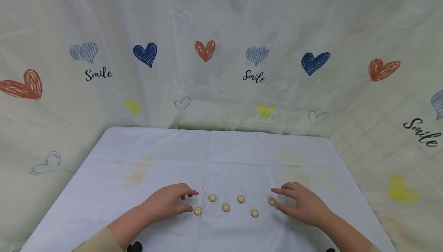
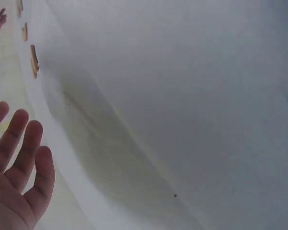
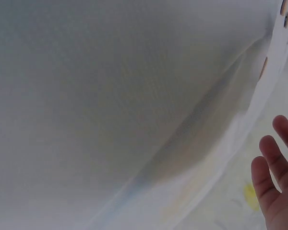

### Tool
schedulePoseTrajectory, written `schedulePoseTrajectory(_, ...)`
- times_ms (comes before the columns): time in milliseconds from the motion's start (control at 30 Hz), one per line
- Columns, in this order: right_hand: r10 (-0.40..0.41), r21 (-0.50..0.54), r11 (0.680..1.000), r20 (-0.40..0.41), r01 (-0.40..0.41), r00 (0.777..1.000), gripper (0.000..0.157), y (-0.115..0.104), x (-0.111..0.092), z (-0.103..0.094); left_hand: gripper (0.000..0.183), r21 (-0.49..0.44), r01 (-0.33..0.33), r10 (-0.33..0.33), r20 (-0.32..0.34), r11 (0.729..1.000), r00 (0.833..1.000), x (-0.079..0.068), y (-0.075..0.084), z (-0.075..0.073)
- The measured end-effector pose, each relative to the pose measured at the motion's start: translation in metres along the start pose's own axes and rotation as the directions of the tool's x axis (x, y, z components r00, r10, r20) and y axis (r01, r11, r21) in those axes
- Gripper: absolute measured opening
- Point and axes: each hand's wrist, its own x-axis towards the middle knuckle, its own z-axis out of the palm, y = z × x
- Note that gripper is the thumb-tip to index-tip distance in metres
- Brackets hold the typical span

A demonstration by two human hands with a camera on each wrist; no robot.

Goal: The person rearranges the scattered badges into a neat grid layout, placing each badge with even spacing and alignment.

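Observation:
Several round tan buttons lie flat on the white cloth in a loose zigzag row, seen in the head view. My left hand (image 1: pixel 167 202) is at the left end, its thumb tip right beside the leftmost button (image 1: pixel 197 211). At the other end, my right hand (image 1: pixel 305 202) has thumb and forefinger spread either side of the rightmost button (image 1: pixel 272 201). Between the hands sit a middle button (image 1: pixel 226 207) and others around it. In the left wrist view, the fingers (image 2: pixel 26 155) are spread and hold nothing. Loosely extended fingers (image 3: pixel 273 160) also show in the right wrist view.
A white cloth (image 1: pixel 180 148) with faint yellow stains and fold lines covers the table. Behind and beside it hangs a pale curtain (image 1: pixel 221 21) printed with hearts and "Smile". Small black objects (image 1: pixel 135 246) show at the near edge.

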Motion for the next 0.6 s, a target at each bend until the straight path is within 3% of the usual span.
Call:
schedulePoseTrajectory(100,0.025,0.033,0.999,0.093,-0.028,0.995,0.049,0.004,0.002,0.000,0.040,-0.075,0.009,-0.006,0.041,0.997,0.999,0.004,-0.001,0.001)
schedulePoseTrajectory(200,0.000,0.057,0.998,0.152,-0.009,0.988,0.047,0.008,0.010,0.003,0.035,-0.117,0.008,-0.001,0.060,0.993,0.998,0.006,-0.004,0.005)
schedulePoseTrajectory(600,-0.048,0.093,0.995,0.234,0.027,0.971,0.032,0.024,0.027,0.015,0.022,-0.162,-0.016,0.031,0.092,0.987,0.995,0.016,-0.006,0.017)
